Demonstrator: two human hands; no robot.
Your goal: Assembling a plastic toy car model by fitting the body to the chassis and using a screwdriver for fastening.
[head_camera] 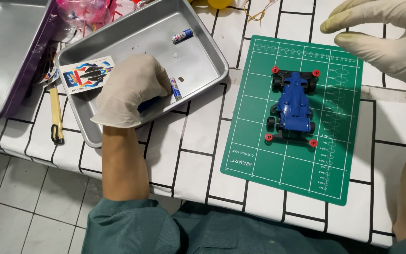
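My left hand [130, 89], in a pale glove, reaches into a metal tray [203, 47] and closes over something blue near the tray's front wall; what it is stays hidden. A small battery [176, 88] lies just right of that hand, and another battery [183, 35] sits farther back in the tray. A sticker sheet [84, 74] lies at the tray's left. My right hand [386, 40], also gloved, hovers open above the table's right side, holding nothing. A blue toy racing car [293, 104] with red rollers rests on a green cutting mat [259, 155], left of and below my right hand.
A second metal tray in a purple frame [10, 61] sits at the far left with a battery in it. A yellow-handled tool [56, 115] lies between the trays. Pink plastic parts [88, 11] are at the back. The table edge runs along the bottom left, above a tiled floor.
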